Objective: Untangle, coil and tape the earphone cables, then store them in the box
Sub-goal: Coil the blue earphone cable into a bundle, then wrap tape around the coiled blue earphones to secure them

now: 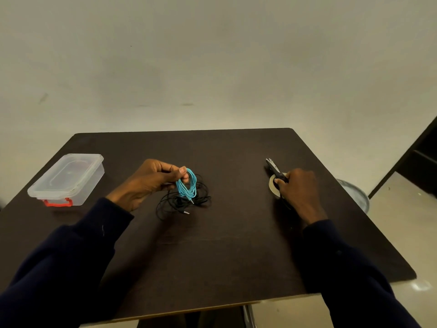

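Clear plastic box (66, 178) is set near the left edge of the table (224, 245), lid on, red latch (58, 203) at its near end; contents can't be made out thru the lid. Blue earphone cable (188, 185), coiled into a narrow hank, is pinched betw. thumb & fingers of left hand (146, 181), just above a loose tangle of thin black cable (182, 202) lying mid-table. Metal jack plugs are seen at both cables' lower ends. Right hand (298, 190) is laid knuckles-up over tape roll (272, 184) & handles of black scissors (274, 170), blades pointed away; whether anything is gripped can't be told. Tabletop is dark, matte.
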Available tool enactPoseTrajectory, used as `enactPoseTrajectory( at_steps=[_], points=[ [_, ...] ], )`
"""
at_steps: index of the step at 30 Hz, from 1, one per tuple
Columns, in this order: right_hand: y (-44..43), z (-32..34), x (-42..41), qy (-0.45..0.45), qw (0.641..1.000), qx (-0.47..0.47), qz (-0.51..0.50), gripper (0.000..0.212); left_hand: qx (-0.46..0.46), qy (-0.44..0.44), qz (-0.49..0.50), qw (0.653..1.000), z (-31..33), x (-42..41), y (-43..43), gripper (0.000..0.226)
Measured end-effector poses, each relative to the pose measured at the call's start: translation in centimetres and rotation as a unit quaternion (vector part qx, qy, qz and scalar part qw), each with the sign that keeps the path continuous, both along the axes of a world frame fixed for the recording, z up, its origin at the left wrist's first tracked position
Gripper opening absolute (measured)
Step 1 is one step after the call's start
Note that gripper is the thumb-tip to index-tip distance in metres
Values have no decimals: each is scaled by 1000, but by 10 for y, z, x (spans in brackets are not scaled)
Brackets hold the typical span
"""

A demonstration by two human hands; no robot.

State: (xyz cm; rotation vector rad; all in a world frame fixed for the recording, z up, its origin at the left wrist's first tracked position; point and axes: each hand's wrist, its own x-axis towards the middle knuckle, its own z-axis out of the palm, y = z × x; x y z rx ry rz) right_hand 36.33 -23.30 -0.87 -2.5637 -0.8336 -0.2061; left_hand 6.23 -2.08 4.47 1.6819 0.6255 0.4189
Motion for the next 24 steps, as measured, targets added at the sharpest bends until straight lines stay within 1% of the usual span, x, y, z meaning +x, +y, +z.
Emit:
enactPoseTrajectory(
  at_steps=[3,6,8,11,15,17,21,23,24],
  points=[
    [4,7,-3,6,1000,-9,-11,30,-4,-3,-2,1000,-2,4,0,36],
    [4,11,-10,-7,1000,-13,-16,28,-1,-4,-6,1000,-3,4,0,42],
    [5,14,-21,-16,1000,-3,-7,27,-1,-3,-5,1000,-4,2,0,48],
    [8,16,-43,-18,999,16,23,26,-3,8,2,1000,-5,-3,3,47],
    [14,5,-78,7,998,-27,54,27,-7,8,-7,1000,-7,-11,4,41],
    [14,0,-89,2,998,-43,56,27,-8,7,-2,1000,-6,-14,3,42],
    [10,-5,-95,-15,997,-52,59,36,-6,4,8,1000,-7,-17,3,48],
    [8,-3,-86,-15,997,-38,60,41,-6,3,13,1000,-6,-18,4,48],
    [8,-1,-76,-31,998,-22,57,43,-6,3,17,1000,-6,-18,5,48]
  ],
)
